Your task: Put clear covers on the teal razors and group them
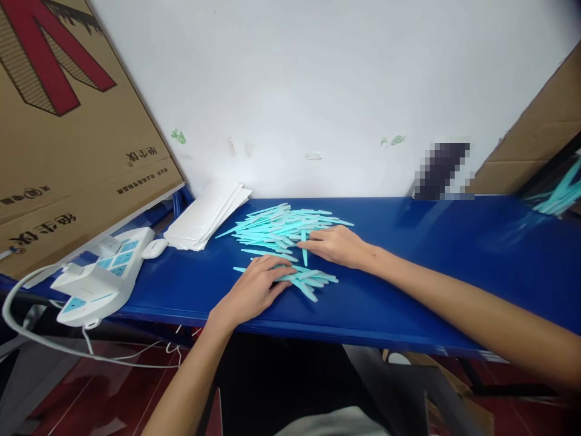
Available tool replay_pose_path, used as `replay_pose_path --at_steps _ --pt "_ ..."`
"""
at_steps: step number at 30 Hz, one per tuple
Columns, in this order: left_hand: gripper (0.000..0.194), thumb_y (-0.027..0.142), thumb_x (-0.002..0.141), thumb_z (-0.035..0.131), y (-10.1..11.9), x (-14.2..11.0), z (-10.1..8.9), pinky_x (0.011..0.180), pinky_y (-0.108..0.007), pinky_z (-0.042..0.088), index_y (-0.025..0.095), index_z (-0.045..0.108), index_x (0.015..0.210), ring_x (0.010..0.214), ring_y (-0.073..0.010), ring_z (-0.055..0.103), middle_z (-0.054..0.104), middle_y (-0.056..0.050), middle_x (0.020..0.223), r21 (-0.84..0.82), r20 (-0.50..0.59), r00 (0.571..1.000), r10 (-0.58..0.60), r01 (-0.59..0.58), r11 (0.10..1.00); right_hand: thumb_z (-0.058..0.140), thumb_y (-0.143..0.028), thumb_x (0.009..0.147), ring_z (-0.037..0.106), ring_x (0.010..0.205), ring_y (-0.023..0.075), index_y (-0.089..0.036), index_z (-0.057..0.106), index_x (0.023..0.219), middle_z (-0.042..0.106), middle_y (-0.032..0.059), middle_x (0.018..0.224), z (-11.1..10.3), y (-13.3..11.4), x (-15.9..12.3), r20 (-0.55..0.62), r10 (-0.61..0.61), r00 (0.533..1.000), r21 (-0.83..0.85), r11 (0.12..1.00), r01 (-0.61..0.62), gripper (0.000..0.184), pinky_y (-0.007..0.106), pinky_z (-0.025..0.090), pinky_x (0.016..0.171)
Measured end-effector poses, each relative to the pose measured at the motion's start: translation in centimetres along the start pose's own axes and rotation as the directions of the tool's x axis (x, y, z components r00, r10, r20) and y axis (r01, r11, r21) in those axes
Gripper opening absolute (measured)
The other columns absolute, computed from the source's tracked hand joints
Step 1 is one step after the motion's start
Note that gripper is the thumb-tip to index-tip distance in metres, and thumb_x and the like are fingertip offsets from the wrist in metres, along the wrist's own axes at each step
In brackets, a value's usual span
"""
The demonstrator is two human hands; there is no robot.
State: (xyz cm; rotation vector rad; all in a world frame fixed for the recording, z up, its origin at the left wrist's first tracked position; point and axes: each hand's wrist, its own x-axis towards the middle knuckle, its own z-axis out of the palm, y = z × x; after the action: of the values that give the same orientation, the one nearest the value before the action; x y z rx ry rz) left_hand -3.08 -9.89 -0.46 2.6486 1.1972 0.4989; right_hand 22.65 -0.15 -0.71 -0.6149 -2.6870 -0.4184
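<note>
A loose pile of thin turquoise plastic sticks (pixel 276 227) lies on the blue table (pixel 431 254) near the wall. A smaller bunch of the same sticks (pixel 311 280) lies closer to me. My left hand (pixel 256 287) rests flat on the left end of that small bunch, fingers stretched out over it. My right hand (pixel 333 243) lies palm down at the near edge of the big pile, its fingertips touching one stick (pixel 304 254) that points toward me.
A stack of white paper sleeves (pixel 206 215) lies left of the pile. A white power strip (pixel 102 272) with its cable sits at the table's left end, a small white oval object (pixel 155 247) beside it. Cardboard boxes (pixel 68 121) lean left and right. More turquoise sticks (pixel 560 194) show far right.
</note>
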Motion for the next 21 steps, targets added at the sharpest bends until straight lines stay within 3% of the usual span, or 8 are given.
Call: replay_pose_path --at_steps 3,6,8,10,12,14,18,21 --pt "0.029 0.033 0.105 0.048 0.1 -0.1 0.0 0.108 -0.043 0.043 0.026 0.064 0.129 0.125 -0.0239 0.054 0.061 -0.007 0.134 -0.021 -0.012 1.0 -0.01 0.01 1.0 0.042 -0.027 0.106 0.059 0.07 0.014 -0.019 0.069 0.119 0.07 0.0062 0.086 -0.8 -0.4 1.2 -0.19 0.058 0.98 0.218 0.976 -0.015 0.032 0.025 0.035 0.06" --pt "0.033 0.034 0.104 0.051 0.1 -0.1 0.2 0.11 -0.044 0.042 0.026 0.061 0.134 0.128 -0.0245 0.05 0.058 -0.008 0.136 -0.025 -0.053 0.998 -0.028 0.027 0.999 0.045 -0.031 0.104 0.058 0.074 0.0157 -0.018 0.067 0.102 0.066 0.0052 0.084 -3.1 -1.1 1.8 -0.338 0.245 0.909 0.467 0.882 -0.064 0.026 0.028 0.043 0.068" --pt "0.035 0.035 0.103 0.052 0.1 0.0 0.3 0.111 -0.046 0.04 0.027 0.058 0.137 0.13 -0.0256 0.048 0.057 -0.008 0.137 -0.013 -0.079 0.996 -0.04 0.04 0.999 0.046 -0.032 0.104 0.054 0.074 0.016 -0.018 0.061 0.089 0.059 0.0042 0.083 -4.6 -1.5 1.8 -0.4 0.315 0.861 0.517 0.853 -0.072 0.025 0.03 0.043 0.07" --pt "0.036 0.036 0.103 0.053 0.1 0.0 0.3 0.112 -0.048 0.039 0.028 0.058 0.138 0.13 -0.0266 0.048 0.057 -0.008 0.136 -0.009 -0.091 0.994 -0.051 0.051 0.999 0.043 -0.032 0.104 0.052 0.075 0.0164 -0.019 0.055 0.086 0.056 0.0041 0.083 -5.5 -2.1 1.5 -0.397 0.315 0.862 0.5 0.862 -0.085 0.025 0.03 0.041 0.071" --pt "0.038 0.036 0.101 0.055 0.1 -0.1 0.2 0.112 -0.048 0.039 0.028 0.058 0.139 0.129 -0.0272 0.048 0.057 -0.009 0.136 -0.029 -0.087 0.994 -0.063 0.06 0.998 0.04 -0.034 0.105 0.052 0.074 0.0164 -0.019 0.056 0.091 0.058 0.004 0.083 -5.4 -2.7 0.9 -0.263 0.316 0.912 0.483 0.861 -0.159 0.026 0.03 0.039 0.069" --pt "0.046 0.037 0.099 0.059 0.4 -0.3 0.0 0.113 -0.049 0.039 0.029 0.053 0.144 0.132 -0.0284 0.046 0.054 -0.009 0.14 -0.061 -0.076 0.995 -0.072 0.067 0.996 0.038 -0.036 0.106 0.054 0.074 0.0171 -0.018 0.06 0.097 0.061 0.005 0.084 -4.6 -3.4 0.6 -0.042 0.328 0.944 0.451 0.849 -0.275 0.03 0.03 0.038 0.068" --pt "0.065 0.036 0.093 0.066 0.7 -0.8 -0.4 0.115 -0.048 0.038 0.031 0.04 0.152 0.139 -0.0296 0.04 0.045 -0.01 0.15 -0.138 -0.146 0.987 -0.064 0.044 0.989 0.032 -0.048 0.106 0.059 0.092 0.0235 -0.017 0.06 0.129 0.062 0.0137 0.11 -3.1 -4.7 1.0 0.274 0.335 0.902 0.41 0.807 -0.424 0.048 0.035 0.044 0.077" --pt "0.047 0.032 0.094 0.064 0.5 -1.0 -0.5 0.109 -0.044 0.043 0.027 0.053 0.14 0.13 -0.0272 0.049 0.054 -0.01 0.137 -0.171 -0.371 0.924 -0.099 0.037 0.985 0.027 -0.059 0.104 0.059 0.102 0.0266 -0.017 0.049 0.146 0.058 0.0162 0.12 -3.3 -5.4 1.8 0.36 0.308 0.881 0.484 0.745 -0.459 0.063 0.04 0.049 0.083"
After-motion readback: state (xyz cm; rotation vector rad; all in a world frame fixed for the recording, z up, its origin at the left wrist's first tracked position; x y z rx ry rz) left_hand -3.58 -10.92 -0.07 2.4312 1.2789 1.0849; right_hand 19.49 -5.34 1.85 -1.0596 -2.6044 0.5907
